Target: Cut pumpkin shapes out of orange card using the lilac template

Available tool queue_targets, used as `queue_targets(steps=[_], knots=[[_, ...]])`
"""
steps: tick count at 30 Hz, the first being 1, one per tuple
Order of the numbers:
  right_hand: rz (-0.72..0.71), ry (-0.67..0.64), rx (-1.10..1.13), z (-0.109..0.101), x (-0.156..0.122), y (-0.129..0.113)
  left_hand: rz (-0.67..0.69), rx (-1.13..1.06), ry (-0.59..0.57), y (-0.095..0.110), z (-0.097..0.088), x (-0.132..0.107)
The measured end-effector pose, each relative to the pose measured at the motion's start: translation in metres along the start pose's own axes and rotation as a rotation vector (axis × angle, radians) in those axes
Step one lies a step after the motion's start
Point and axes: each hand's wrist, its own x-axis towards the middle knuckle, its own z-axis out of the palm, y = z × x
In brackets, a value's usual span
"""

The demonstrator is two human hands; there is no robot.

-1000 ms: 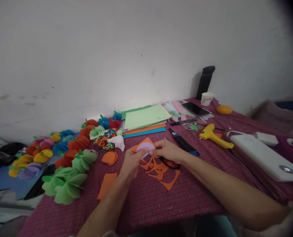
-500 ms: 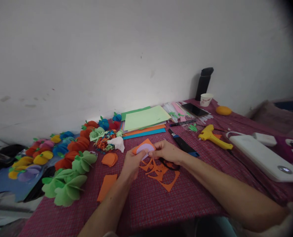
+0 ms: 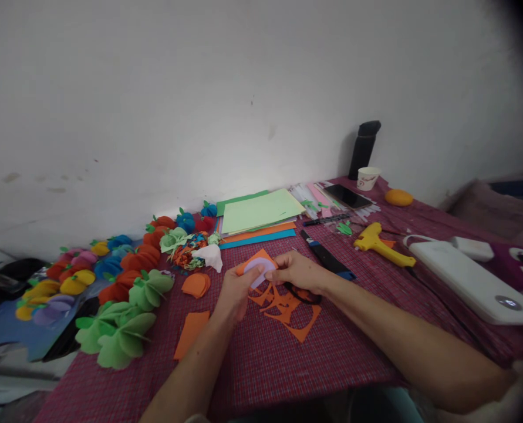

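A lilac rounded paper piece (image 3: 257,276) lies against a square of orange paper (image 3: 261,258) above the table. My left hand (image 3: 239,286) is closed on both at the left, thumb on the lilac piece. At the right edge, my right hand (image 3: 299,270) pinches the same papers between thumb and fingers. Black-handled scissors (image 3: 304,295) show just under my right hand, partly hidden by it. Orange paper offcuts (image 3: 287,308) with curved cut-outs lie below the hands. To the left are a stack of rounded orange pieces (image 3: 196,285) and orange squares (image 3: 191,333).
Paper pumpkins (image 3: 140,258) in several colours crowd the left side. Coloured sheets (image 3: 261,210) lie at the back beside paper scraps (image 3: 193,249). On the right are a black cutter (image 3: 325,255), a yellow glue gun (image 3: 382,245), a white power bank (image 3: 468,282), a phone (image 3: 347,196) and a cup (image 3: 368,178).
Both hands stay almost in place, still holding the lilac piece and orange paper. The lilac piece and fingers shift only very slightly.
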Motion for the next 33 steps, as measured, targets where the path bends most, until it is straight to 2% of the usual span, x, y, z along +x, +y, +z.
queue_targets(steps=[12, 16, 20, 33], knots=[[0.039, 0.012, 0.011, 0.003, -0.002, -0.004, -0.040, -0.041, -0.010, 0.001, 0.001, -0.001], [0.080, -0.031, 0.011, 0.006, -0.004, -0.005, -0.056, -0.098, -0.027, -0.001, -0.002, 0.002], [0.122, -0.062, 0.033, 0.015, -0.007, -0.006, -0.075, -0.140, 0.028, -0.004, -0.004, 0.005], [0.129, 0.117, 0.116, 0.036, -0.002, 0.006, -0.044, -0.161, 0.041, -0.010, 0.011, 0.001]])
